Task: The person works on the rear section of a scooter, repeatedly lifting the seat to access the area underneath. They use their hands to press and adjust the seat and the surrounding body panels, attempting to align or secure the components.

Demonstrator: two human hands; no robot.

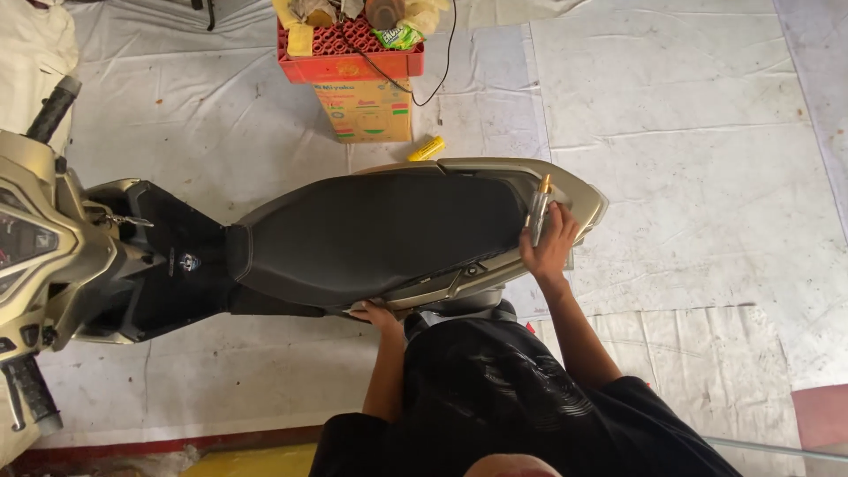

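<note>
Handlebar grip: a black grip [53, 108] juts up at the far left, above the scooter's beige front panel [40, 238].
Footwell: the dark floorboard [172, 265] lies between the front panel and the seat.
Seat: the long black seat [380, 234] runs across the middle of the scooter, closed and flat.
Left hand: the left hand [378, 315] rests on the near side panel just under the seat's edge, fingers curled against the bodywork; whether it grips anything cannot be told, since the fingertips are hidden beneath the trim.
Side panel: the beige side trim [450, 284] runs along the near flank between the two hands.
Crate: a red crate [352, 55] sits on a printed cardboard box [367, 112] beyond the scooter, holding rags and a green packet; a black cord hangs off its right side.
Yellow tube: a small yellow tube [427, 148] lies on the floor sheet just behind the seat.
Right hand: the right hand [549, 246] is closed around a slim silver tool with a gold tip [538, 210], which stands upright against the rear of the seat.
Tail panel: the beige tail panel [583, 199] curves around the seat's end, touching the right hand's fingers.
Floor: pale, stained sheeting [689, 159] covers the ground to the right.
</note>
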